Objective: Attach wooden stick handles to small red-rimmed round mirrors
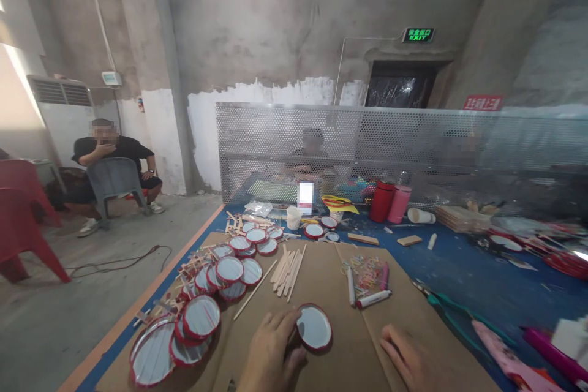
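Observation:
A round white disc with a red rim lies on the brown cardboard in front of me. At its left edge is my left hand, thumb and fingers curved apart, fingertips at the rim. My right hand rests on the cardboard to the right, its fingers together and partly curled; whether anything is in it cannot be seen. Beyond the disc lie several flat wooden sticks. Right of these sit a heap of small coloured bands and several markers. Many similar red-rimmed discs overlap at the left.
A paper cup, a red bottle and a pink bottle stand near the perforated metal screen. Green-handled pliers lie at the right on the blue table. A person sits on a grey chair at the left.

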`<state>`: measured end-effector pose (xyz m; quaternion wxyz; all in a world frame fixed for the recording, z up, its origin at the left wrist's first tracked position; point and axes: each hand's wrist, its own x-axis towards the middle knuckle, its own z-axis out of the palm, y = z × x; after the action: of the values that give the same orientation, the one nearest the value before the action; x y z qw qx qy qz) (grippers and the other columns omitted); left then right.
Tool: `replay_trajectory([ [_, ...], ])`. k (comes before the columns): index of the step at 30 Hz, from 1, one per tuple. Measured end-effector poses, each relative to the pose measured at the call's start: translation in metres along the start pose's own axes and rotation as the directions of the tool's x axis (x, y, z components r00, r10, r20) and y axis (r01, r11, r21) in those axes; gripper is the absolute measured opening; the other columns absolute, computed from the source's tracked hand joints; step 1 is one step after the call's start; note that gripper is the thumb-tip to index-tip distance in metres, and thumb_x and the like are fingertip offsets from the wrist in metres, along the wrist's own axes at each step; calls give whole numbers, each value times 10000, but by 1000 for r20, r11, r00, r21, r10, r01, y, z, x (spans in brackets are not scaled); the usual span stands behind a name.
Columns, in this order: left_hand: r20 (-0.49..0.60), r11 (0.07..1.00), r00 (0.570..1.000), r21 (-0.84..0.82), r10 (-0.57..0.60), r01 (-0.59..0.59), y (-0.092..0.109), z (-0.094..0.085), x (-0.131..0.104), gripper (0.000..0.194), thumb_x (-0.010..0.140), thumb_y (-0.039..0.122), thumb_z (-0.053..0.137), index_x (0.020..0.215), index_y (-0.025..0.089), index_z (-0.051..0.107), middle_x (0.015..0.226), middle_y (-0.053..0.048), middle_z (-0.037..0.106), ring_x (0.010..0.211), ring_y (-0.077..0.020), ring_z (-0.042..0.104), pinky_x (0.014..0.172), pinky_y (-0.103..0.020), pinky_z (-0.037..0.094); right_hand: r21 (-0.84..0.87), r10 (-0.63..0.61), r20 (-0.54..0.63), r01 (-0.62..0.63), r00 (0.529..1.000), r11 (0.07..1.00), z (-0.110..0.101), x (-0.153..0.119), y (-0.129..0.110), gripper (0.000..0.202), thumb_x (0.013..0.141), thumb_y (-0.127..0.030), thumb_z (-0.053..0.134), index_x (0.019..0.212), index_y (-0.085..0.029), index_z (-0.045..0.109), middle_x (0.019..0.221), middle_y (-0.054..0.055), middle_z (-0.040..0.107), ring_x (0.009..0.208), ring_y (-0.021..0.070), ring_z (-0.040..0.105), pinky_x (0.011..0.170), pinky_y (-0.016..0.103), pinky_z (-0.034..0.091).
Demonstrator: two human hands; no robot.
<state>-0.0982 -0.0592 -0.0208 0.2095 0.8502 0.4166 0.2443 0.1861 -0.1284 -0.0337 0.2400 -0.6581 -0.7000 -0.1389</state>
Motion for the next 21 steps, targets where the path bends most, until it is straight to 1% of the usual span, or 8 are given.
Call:
replay_trajectory([
  [5,-39,1000,999,-5,13,-13,1,1,0,553,673,110,559,1223,167,553,1243,-135,584,1095,-273,557,964,-475,404,-7,-3,-2,3,1000,1000,-4,2,-3,376,933,-379,280,703,-263,553,630,-10,663,550,148,626,492,253,390],
  [8,-42,999,999,-13,30,-31,0,2,-1,544,689,117,551,1230,175,545,1245,-133,583,1096,-267,555,964,-468,399,-36,-42,-21,42,999,998,-6,2,-4,413,947,-362,236,721,-260,567,639,-9,670,543,144,630,485,248,394],
  [10,-37,999,999,-13,32,-32,-2,2,-1,553,689,122,559,1237,186,538,1254,-125,578,1103,-267,549,968,-464,394,-67,-66,-39,64,997,996,-7,2,-4,426,949,-359,226,721,-259,571,650,-5,676,541,146,631,479,248,395],
  [12,-32,1000,999,-16,25,-26,-2,2,-1,559,689,121,561,1242,197,533,1271,-113,567,1124,-264,533,977,-456,386,-82,-64,-47,60,997,995,-6,1,-4,426,948,-364,236,707,-258,571,654,-2,681,537,148,631,475,247,396],
  [16,-8,1000,1000,-31,1,-1,1,-3,0,539,705,125,557,1239,199,533,1298,-104,543,1162,-258,501,992,-437,372,-44,-42,-35,40,999,998,-4,0,-2,417,947,-374,251,721,-261,582,682,2,693,560,152,643,485,247,412],
  [21,25,999,999,-13,-31,31,7,-7,0,499,729,146,559,1227,180,540,1199,-113,598,1071,-257,546,945,-419,399,-26,-23,-35,22,999,999,2,0,1,376,935,-381,293,720,-266,578,666,-2,680,582,161,637,506,260,415],
])
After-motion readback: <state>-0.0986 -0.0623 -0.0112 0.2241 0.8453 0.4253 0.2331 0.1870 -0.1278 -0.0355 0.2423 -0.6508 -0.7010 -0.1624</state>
